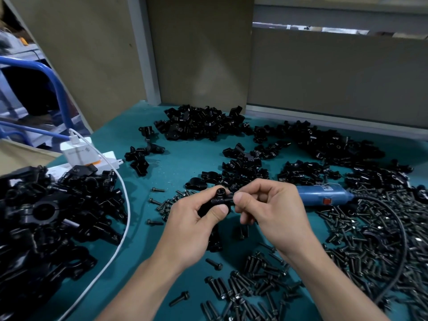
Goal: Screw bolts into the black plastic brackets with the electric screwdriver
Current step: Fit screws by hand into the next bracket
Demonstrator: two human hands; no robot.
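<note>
1. The left hand (196, 218) grips a black plastic bracket (218, 201), thumb across its front. The right hand (266, 209) pinches what appears to be a bolt (232, 198) against the bracket's side. The hands are together, nearly touching, and the bolt is mostly hidden by the fingertips.
2. The bolt could go in crooked. It is being started by fingers alone with the hole out of sight, so the plastic thread may cross.
3. The bolt could slip from the pinch. It would drop among the loose bolts (254, 281) just below the wrists and be hard to tell from them.
4. The electric screwdriver (324, 195) lies just beyond the right hand, not held. Reaching for it means letting go of the bolt, which may tip out if it is only barely started.
5. The screwdriver's black cord (398, 228) curves over the big bolt pile (370, 239) right of the right hand. Lifting the tool may drag bolts about or snag.
6. The white cable (122, 205) runs left of the left hand, beside a heap of black parts (46, 205), and could catch a forearm.
7. Containers: none show. Bolts, the bracket heaps (201, 121) beyond both hands, and the left heap all lie loose on the teal table (185, 158), so stock can mix or roll.
</note>
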